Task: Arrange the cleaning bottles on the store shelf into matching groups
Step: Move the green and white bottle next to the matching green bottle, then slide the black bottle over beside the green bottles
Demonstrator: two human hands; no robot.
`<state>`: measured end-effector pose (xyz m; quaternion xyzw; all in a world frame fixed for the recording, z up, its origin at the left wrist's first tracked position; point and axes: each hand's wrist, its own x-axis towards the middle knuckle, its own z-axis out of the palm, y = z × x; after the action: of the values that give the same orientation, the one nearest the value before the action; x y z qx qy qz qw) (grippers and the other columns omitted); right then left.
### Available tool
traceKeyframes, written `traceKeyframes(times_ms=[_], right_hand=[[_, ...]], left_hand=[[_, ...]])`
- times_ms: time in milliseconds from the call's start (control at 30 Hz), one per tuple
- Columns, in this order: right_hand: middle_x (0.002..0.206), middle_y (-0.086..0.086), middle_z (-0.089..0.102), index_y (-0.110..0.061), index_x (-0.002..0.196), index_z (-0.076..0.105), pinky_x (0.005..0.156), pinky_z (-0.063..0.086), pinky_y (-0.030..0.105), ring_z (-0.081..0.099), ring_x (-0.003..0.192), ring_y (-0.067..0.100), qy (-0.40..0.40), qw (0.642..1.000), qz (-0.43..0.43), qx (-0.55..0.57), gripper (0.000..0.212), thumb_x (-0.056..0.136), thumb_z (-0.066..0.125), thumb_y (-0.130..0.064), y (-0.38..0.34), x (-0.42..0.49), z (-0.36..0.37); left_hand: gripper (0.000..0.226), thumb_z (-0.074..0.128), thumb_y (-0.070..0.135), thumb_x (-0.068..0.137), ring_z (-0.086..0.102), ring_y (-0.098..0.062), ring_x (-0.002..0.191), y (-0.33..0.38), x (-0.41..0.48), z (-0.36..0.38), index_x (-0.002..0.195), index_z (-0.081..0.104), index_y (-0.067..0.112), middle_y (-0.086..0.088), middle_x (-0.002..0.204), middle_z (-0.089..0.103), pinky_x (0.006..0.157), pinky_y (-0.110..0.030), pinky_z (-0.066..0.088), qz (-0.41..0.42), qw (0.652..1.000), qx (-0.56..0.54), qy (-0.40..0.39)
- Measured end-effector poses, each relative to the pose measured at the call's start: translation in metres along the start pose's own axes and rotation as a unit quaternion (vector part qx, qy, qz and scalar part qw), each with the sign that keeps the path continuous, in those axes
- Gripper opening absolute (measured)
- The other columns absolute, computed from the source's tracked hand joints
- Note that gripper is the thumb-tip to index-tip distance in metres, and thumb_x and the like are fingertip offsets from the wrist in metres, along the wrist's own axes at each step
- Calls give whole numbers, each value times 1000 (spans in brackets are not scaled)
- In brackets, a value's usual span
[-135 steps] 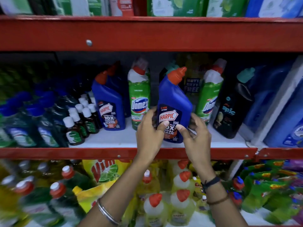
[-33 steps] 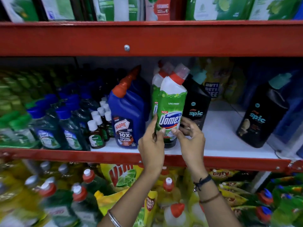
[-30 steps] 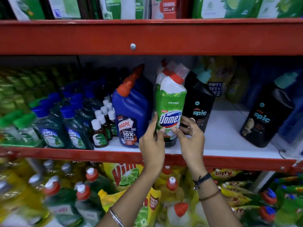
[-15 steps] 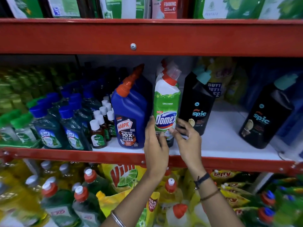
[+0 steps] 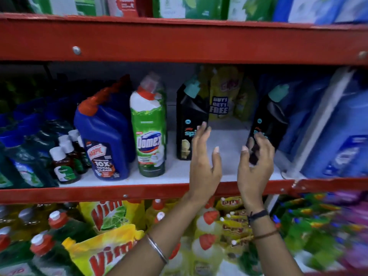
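On the white middle shelf point(image 5: 229, 140) a blue Harpic bottle point(image 5: 105, 140) stands next to a green Domex bottle point(image 5: 149, 134). One black Spic bottle point(image 5: 189, 120) stands right of the Domex. A second black Spic bottle point(image 5: 266, 120) stands further right. My left hand point(image 5: 205, 162) is open, its fingertips in front of the first Spic bottle and holding nothing. My right hand point(image 5: 256, 164) is open with curved fingers right at the lower front of the second Spic bottle; whether it touches is unclear.
Small brown Dettol bottles point(image 5: 63, 162) and blue-capped bottles fill the left of the shelf. Large blue jugs point(image 5: 342, 136) stand at the right, yellow pouches point(image 5: 223, 96) at the back. A red shelf beam point(image 5: 179, 40) runs overhead. Vim pouches point(image 5: 107, 214) and more bottles lie below.
Both hands let go of the Domex bottle, now standing beside the Harpic, and moved right to the gap between the two black Spic bottles. The view shifted right.
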<state>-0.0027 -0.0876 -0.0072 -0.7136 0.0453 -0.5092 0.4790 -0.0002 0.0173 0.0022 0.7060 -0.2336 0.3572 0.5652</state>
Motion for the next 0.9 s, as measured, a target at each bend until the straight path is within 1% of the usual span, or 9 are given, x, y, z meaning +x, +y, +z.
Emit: traceKeyframes(times_ms=[67,167,400,467,533,600,733,833,900], right_hand=[[143,14,43,-5,134,45,110,26,17,37,135,25,15,999,5,-32,43,92,52,-12,13,14,-13],[147,18,34,-6,141,33,109,18,22,28,139,28,-15,997,35,-72,55,91,55,-15,34,33,-28],[137,24,39,4,137,29,105,30,29,37,132,36,-72,990,78,-97,64,87,63,-14,57,51,-30],[130,24,43,4,133,34,101,31,28,41,126,36,-64,989,73,-108,58,86,63,-14,58,50,-30],[126,23,46,1,128,40,99,33,31,45,121,36,-56,991,67,-102,50,87,62,-16,59,50,-29],[123,21,50,-1,123,44,100,40,42,49,117,36,-44,994,67,-80,44,87,63,-19,60,52,-29],[121,16,59,-7,120,50,94,47,54,55,113,34,-45,995,82,-44,41,85,65,-20,59,58,-31],[119,12,64,-14,120,54,92,51,50,60,110,29,-80,993,83,-13,41,83,66,-24,55,57,-33],[117,5,64,-16,121,56,90,52,30,61,108,22,-110,991,78,16,41,83,67,-25,48,52,-32]], left_hand=[[41,45,9,96,35,-13,138,2,11,24,137,41,7,-3,146,40,113,-20,29,-38,997,-23,-57],[38,47,8,95,42,-19,134,-3,27,62,133,46,11,-4,143,47,110,-33,38,-151,976,-45,-148],[61,46,-3,93,29,-25,143,-21,61,114,148,22,13,-7,157,27,68,-4,43,-341,903,-126,-230],[67,46,-8,91,31,-26,142,-26,67,118,149,18,12,-9,155,29,87,-18,44,-348,891,-150,-248],[64,48,-8,91,41,-22,133,-28,68,117,147,23,9,-13,148,39,96,-30,40,-342,889,-149,-265],[52,52,-5,90,46,-20,123,-30,66,112,139,35,5,-17,142,45,93,-29,44,-322,902,-126,-260],[42,62,-3,85,63,-21,94,-26,57,99,124,47,0,-18,126,58,59,-13,53,-291,929,-98,-208],[35,65,-3,83,62,1,55,-15,48,83,114,51,6,-1,87,63,46,-9,48,-288,941,-79,-158],[31,66,-3,82,58,6,44,-9,41,67,107,51,10,7,75,58,43,-9,47,-289,945,-87,-129]])
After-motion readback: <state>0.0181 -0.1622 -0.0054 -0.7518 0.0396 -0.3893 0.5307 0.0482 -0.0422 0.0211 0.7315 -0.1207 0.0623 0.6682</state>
